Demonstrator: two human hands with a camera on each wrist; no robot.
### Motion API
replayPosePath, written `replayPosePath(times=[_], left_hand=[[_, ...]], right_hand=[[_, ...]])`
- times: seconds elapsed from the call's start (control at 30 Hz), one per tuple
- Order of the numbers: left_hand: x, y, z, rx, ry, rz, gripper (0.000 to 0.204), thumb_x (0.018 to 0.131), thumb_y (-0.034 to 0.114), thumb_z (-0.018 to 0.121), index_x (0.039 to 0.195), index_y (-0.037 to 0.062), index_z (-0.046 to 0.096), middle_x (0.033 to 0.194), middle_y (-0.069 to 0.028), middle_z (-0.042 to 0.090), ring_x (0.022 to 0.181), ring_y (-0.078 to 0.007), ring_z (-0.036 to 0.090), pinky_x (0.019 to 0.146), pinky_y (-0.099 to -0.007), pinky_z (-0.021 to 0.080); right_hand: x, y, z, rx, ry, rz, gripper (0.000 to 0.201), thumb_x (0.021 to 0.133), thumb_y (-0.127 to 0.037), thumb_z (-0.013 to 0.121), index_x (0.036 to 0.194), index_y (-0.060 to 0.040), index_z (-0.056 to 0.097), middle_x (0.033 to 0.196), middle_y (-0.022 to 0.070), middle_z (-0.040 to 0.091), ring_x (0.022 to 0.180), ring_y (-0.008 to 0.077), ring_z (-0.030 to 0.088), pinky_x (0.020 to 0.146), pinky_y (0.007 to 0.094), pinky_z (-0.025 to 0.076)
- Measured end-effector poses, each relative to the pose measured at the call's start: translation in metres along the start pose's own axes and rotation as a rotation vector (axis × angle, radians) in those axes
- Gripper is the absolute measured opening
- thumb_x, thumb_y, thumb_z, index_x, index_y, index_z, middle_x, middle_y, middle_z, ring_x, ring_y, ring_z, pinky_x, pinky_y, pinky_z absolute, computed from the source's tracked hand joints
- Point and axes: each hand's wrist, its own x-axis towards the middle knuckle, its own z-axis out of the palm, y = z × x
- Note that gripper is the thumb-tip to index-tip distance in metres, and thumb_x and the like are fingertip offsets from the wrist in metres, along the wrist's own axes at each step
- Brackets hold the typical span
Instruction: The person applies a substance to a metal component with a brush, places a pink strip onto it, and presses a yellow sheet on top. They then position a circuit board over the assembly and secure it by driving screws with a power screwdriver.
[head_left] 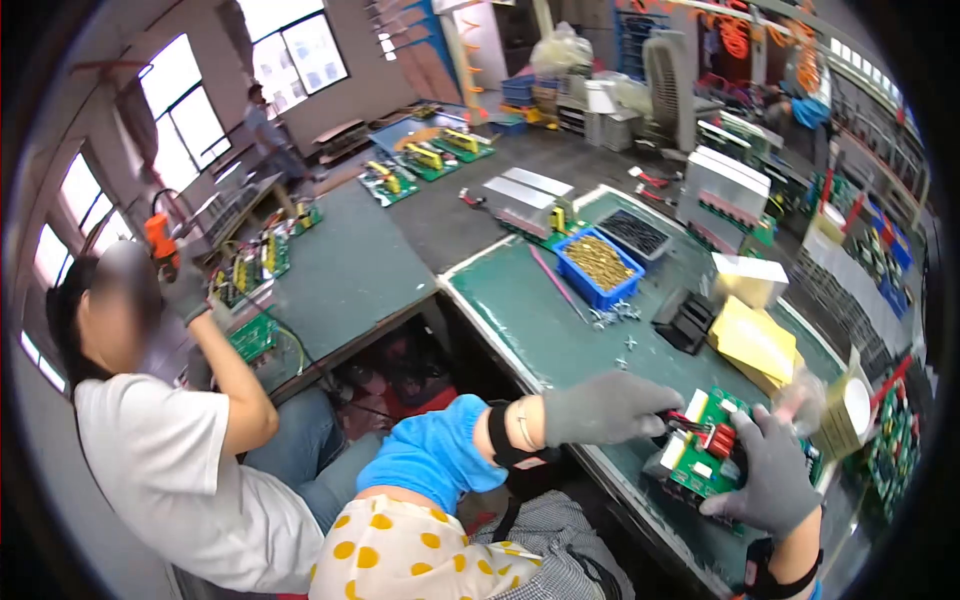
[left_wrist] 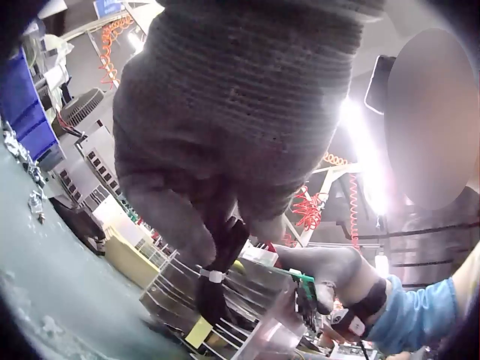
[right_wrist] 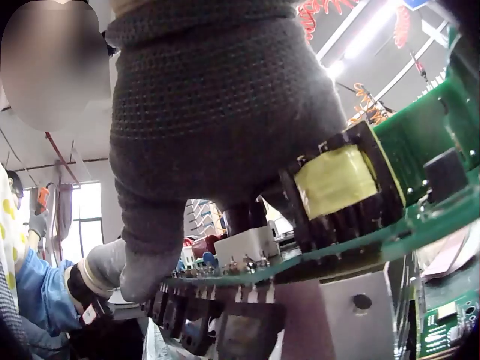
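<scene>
A green circuit board (head_left: pixel 690 458) with metal heat sinks beneath it lies at the near right of the green table. My gloved left hand (head_left: pixel 612 408) pinches a black cable bundle (left_wrist: pixel 214 296) with a white tie, at the board's left side. Red and black wires (head_left: pixel 688 424) run from those fingertips toward a red component (head_left: pixel 720 440). My gloved right hand (head_left: pixel 772 478) grips the board from the right, thumb at its near edge and fingers over its top. In the right wrist view, a yellow-wrapped transformer (right_wrist: pixel 337 181) stands beside that hand (right_wrist: pixel 217 120).
Behind the board are yellow pads (head_left: pixel 752 340), a black part (head_left: pixel 686 322), a blue bin of brass pieces (head_left: pixel 598 268) and a dark tray (head_left: pixel 632 234). Loose screws (head_left: pixel 615 315) lie near the bin. A person (head_left: pixel 180 440) with an orange tool (head_left: pixel 160 236) sits at the left.
</scene>
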Motion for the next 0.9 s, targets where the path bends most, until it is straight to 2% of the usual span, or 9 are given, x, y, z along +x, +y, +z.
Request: replayPosePath(times=[0.03, 0.13, 0.17, 0.27, 0.37, 0.47, 0.6, 0.7, 0.9], left_hand=[[0.001, 0.001, 0.002, 0.074, 0.052, 0.073, 0.031, 0.090, 0.021, 0.065, 0.119, 0.0099, 0.061, 0.092, -0.0142, 0.066, 0.087, -0.0343, 0.066, 0.076, -0.0419, 0.053], [0.013, -0.006, 0.015, 0.375, -0.003, 0.067, 0.022, 0.089, 0.020, 0.065, 0.108, 0.0098, 0.061, 0.089, -0.0118, 0.067, 0.086, -0.0339, 0.067, 0.074, -0.0421, 0.053], [0.017, -0.005, 0.019, 0.471, -0.043, 0.056, 0.015, 0.087, 0.017, 0.063, 0.099, 0.0088, 0.060, 0.088, -0.0112, 0.067, 0.085, -0.0339, 0.068, 0.071, -0.0432, 0.054], [0.027, -0.002, 0.030, 0.583, -0.134, -0.018, 0.014, 0.085, 0.012, 0.061, 0.098, 0.0065, 0.060, 0.088, -0.0130, 0.068, 0.084, -0.0352, 0.069, 0.069, -0.0447, 0.054], [0.017, 0.002, 0.041, 0.556, -0.083, -0.033, 0.014, 0.084, 0.009, 0.060, 0.097, 0.0053, 0.061, 0.087, -0.0139, 0.069, 0.083, -0.0354, 0.070, 0.069, -0.0464, 0.055], [0.010, 0.003, 0.053, 0.468, 0.075, -0.009, 0.011, 0.084, 0.012, 0.063, 0.093, 0.0059, 0.064, 0.083, -0.0160, 0.070, 0.077, -0.0348, 0.072, 0.068, -0.0441, 0.057], [0.002, 0.013, 0.073, 0.440, 0.226, -0.096, 0.020, 0.087, 0.015, 0.062, 0.104, 0.0053, 0.058, 0.081, -0.0113, 0.069, 0.075, -0.0301, 0.071, 0.065, -0.0401, 0.056], [-0.004, 0.001, 0.080, 0.485, 0.311, 0.006, 0.031, 0.089, 0.011, 0.056, 0.119, 0.0024, 0.056, 0.082, -0.0085, 0.066, 0.071, -0.0282, 0.069, 0.060, -0.0389, 0.054], [-0.009, -0.001, 0.076, 0.441, 0.275, 0.009, 0.038, 0.089, 0.009, 0.055, 0.126, 0.0010, 0.054, 0.085, -0.0106, 0.067, 0.073, -0.0302, 0.068, 0.062, -0.0423, 0.053]], right_hand=[[0.001, 0.000, 0.000, -0.015, -0.004, -0.002, 0.119, 0.047, -0.063, 0.088, 0.143, -0.0049, 0.047, 0.140, 0.0313, 0.046, 0.123, 0.0503, 0.049, 0.107, 0.0568, 0.038], [0.000, -0.002, 0.002, -0.037, -0.004, 0.030, 0.122, 0.042, -0.057, 0.092, 0.143, -0.0047, 0.048, 0.139, 0.0305, 0.047, 0.126, 0.0491, 0.048, 0.108, 0.0545, 0.038], [0.001, -0.003, 0.001, -0.044, 0.000, 0.046, 0.123, 0.039, -0.055, 0.093, 0.143, -0.0048, 0.049, 0.139, 0.0295, 0.048, 0.127, 0.0485, 0.047, 0.109, 0.0535, 0.039], [0.001, -0.003, 0.001, -0.056, -0.021, 0.059, 0.124, 0.039, -0.054, 0.094, 0.143, -0.0052, 0.048, 0.139, 0.0295, 0.048, 0.127, 0.0486, 0.047, 0.109, 0.0530, 0.038], [0.001, -0.005, -0.005, -0.014, -0.037, 0.050, 0.124, 0.040, -0.055, 0.093, 0.145, -0.0067, 0.047, 0.139, 0.0298, 0.049, 0.127, 0.0491, 0.048, 0.109, 0.0528, 0.039], [-0.001, -0.007, -0.007, -0.058, -0.029, 0.005, 0.119, 0.046, -0.058, 0.091, 0.144, -0.0073, 0.048, 0.139, 0.0307, 0.048, 0.126, 0.0497, 0.048, 0.108, 0.0543, 0.039], [-0.002, -0.005, -0.006, -0.034, -0.009, -0.001, 0.109, 0.054, -0.059, 0.087, 0.143, -0.0098, 0.048, 0.142, 0.0290, 0.046, 0.126, 0.0503, 0.048, 0.107, 0.0585, 0.038], [-0.001, -0.012, -0.010, -0.042, -0.052, 0.038, 0.107, 0.057, -0.056, 0.088, 0.144, -0.0096, 0.047, 0.144, 0.0287, 0.045, 0.128, 0.0495, 0.047, 0.108, 0.0582, 0.038], [0.002, -0.015, -0.015, -0.043, -0.109, 0.072, 0.104, 0.063, -0.055, 0.086, 0.148, -0.0101, 0.044, 0.145, 0.0290, 0.044, 0.130, 0.0503, 0.046, 0.109, 0.0566, 0.039]])
